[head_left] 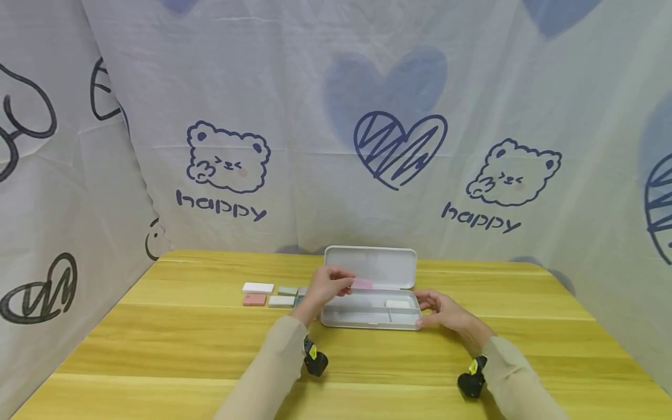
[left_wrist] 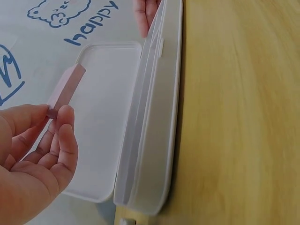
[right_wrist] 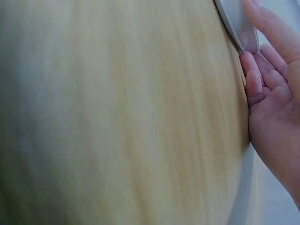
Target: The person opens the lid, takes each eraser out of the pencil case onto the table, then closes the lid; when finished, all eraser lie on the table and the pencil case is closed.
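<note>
My left hand (head_left: 326,286) is raised over the left part of an open, light grey pencil case (head_left: 349,317). It pinches one end of a pink eraser (left_wrist: 68,86) between thumb and fingertips, and the bar sticks out in front of the upright lid (head_left: 380,262). At the case's right end, my right hand (head_left: 446,312) holds the edge, thumb at the front corner and fingers curled at the far side. The case has several compartments; a white eraser (head_left: 397,304) lies in the back right one. In the right wrist view, only a corner of the case shows.
Left of the case, several small blocks lie on the wooden table, among them a white one (head_left: 258,287), a red one (head_left: 254,300) and a green one (head_left: 287,290). My left forearm partly hides others. A printed cloth (head_left: 315,221) hangs behind the table.
</note>
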Tool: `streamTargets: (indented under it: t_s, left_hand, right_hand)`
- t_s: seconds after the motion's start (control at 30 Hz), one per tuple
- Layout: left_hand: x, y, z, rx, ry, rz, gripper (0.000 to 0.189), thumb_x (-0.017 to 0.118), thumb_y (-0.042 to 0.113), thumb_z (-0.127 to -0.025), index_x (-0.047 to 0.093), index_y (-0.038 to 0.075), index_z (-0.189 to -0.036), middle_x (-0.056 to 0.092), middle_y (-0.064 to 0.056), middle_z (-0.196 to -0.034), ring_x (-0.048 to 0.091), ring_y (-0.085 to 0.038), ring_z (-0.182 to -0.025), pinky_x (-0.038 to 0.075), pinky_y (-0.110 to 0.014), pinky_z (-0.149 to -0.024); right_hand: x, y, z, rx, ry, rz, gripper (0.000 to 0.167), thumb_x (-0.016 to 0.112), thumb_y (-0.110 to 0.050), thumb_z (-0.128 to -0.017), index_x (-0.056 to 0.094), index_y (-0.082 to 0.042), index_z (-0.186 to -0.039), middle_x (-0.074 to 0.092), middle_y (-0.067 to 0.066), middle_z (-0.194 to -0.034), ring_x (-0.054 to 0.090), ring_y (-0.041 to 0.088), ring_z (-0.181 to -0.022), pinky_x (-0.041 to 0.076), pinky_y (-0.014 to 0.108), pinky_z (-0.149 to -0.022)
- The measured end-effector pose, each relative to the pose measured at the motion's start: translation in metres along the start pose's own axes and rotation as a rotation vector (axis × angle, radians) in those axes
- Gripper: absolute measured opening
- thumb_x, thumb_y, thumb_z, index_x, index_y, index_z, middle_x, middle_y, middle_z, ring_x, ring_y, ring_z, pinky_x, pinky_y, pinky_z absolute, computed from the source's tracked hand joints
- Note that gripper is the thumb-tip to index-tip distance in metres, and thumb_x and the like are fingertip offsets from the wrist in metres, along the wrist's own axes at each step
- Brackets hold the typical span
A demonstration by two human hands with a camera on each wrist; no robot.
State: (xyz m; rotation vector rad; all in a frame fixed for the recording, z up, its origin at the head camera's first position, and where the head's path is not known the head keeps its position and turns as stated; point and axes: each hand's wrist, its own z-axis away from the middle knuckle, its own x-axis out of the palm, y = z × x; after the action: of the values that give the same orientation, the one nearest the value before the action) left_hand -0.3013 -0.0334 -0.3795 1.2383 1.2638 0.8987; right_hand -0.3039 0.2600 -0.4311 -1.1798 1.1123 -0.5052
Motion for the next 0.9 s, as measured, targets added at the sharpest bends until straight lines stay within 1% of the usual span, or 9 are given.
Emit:
streamTargets:
  t_s: [0.1, 0.27, 0.3, 0.37, 0.47, 0.57, 0.7, 0.9]
  left_hand:
    - [-0.006, -0.002, 0.003, 0.007, 0.001, 0.012, 0.014, 0.059, 0.0, -0.083, 0.063, -0.01, -0.092, 0.064, -0.013, -0.073, 0.057, -0.011, -0.057, 0.049, -0.025, -0.057]
    - [-0.016, -0.006, 0.007, -0.02, 0.008, 0.019, 0.014, 0.059, 0.0, -0.083, 0.063, -0.009, -0.093, 0.063, -0.007, -0.071, 0.057, -0.011, -0.057, 0.049, -0.026, -0.059]
    - [-0.018, -0.008, 0.008, -0.028, 0.011, 0.019, 0.014, 0.059, 0.0, -0.083, 0.064, -0.009, -0.093, 0.063, -0.007, -0.07, 0.057, -0.011, -0.057, 0.049, -0.027, -0.059]
    - [-0.022, -0.009, 0.01, -0.026, 0.014, 0.014, 0.014, 0.059, 0.0, -0.083, 0.064, -0.008, -0.093, 0.063, -0.008, -0.071, 0.057, -0.011, -0.057, 0.05, -0.029, -0.06]
    - [-0.029, -0.01, 0.012, -0.025, 0.018, 0.005, 0.014, 0.059, 0.0, -0.083, 0.064, -0.008, -0.093, 0.063, -0.01, -0.072, 0.058, -0.012, -0.058, 0.05, -0.029, -0.06]
    - [-0.037, -0.011, 0.016, -0.034, 0.036, -0.007, 0.014, 0.059, 0.0, -0.083, 0.064, -0.008, -0.093, 0.063, -0.01, -0.072, 0.058, -0.013, -0.058, 0.05, -0.031, -0.061]
    - [-0.045, -0.011, 0.019, -0.067, 0.068, -0.01, 0.013, 0.059, 0.001, -0.083, 0.065, -0.007, -0.092, 0.062, -0.009, -0.07, 0.057, -0.013, -0.058, 0.05, -0.033, -0.062]
    - [-0.054, -0.011, 0.024, -0.078, 0.064, -0.002, 0.013, 0.059, -0.001, -0.082, 0.064, -0.008, -0.092, 0.062, -0.007, -0.071, 0.058, -0.016, -0.06, 0.051, -0.035, -0.065]
  right_hand:
    - [0.0, -0.003, 0.0, 0.011, 0.008, 0.004, 0.067, 0.071, -0.006, -0.075, 0.034, 0.012, -0.128, 0.049, 0.024, -0.116, 0.045, 0.027, -0.096, 0.037, 0.024, -0.07]
    - [0.001, -0.005, 0.0, -0.005, 0.006, 0.008, 0.066, 0.071, -0.006, -0.075, 0.035, 0.012, -0.127, 0.049, 0.024, -0.116, 0.045, 0.028, -0.097, 0.038, 0.025, -0.073]
    - [0.001, -0.005, 0.0, -0.009, 0.004, 0.011, 0.066, 0.072, -0.006, -0.075, 0.035, 0.012, -0.127, 0.049, 0.024, -0.116, 0.045, 0.028, -0.096, 0.038, 0.025, -0.074]
    - [0.001, -0.004, 0.0, -0.017, -0.001, 0.012, 0.067, 0.072, -0.007, -0.074, 0.035, 0.013, -0.126, 0.05, 0.024, -0.115, 0.045, 0.027, -0.096, 0.038, 0.025, -0.075]
    - [0.002, -0.002, -0.001, -0.024, 0.0, 0.007, 0.067, 0.072, -0.007, -0.074, 0.035, 0.014, -0.126, 0.05, 0.024, -0.114, 0.046, 0.024, -0.095, 0.039, 0.025, -0.075]
    - [0.004, -0.001, -0.003, -0.038, -0.004, 0.003, 0.067, 0.072, -0.007, -0.074, 0.035, 0.015, -0.125, 0.051, 0.024, -0.113, 0.047, 0.022, -0.093, 0.039, 0.023, -0.073]
    - [0.006, -0.001, -0.005, -0.056, -0.016, -0.006, 0.067, 0.072, -0.007, -0.074, 0.034, 0.016, -0.125, 0.051, 0.024, -0.112, 0.047, 0.021, -0.093, 0.04, 0.023, -0.072]
    - [0.003, 0.0, -0.002, -0.042, -0.005, -0.002, 0.068, 0.072, -0.006, -0.074, 0.033, 0.016, -0.126, 0.049, 0.025, -0.113, 0.047, 0.022, -0.094, 0.042, 0.023, -0.072]
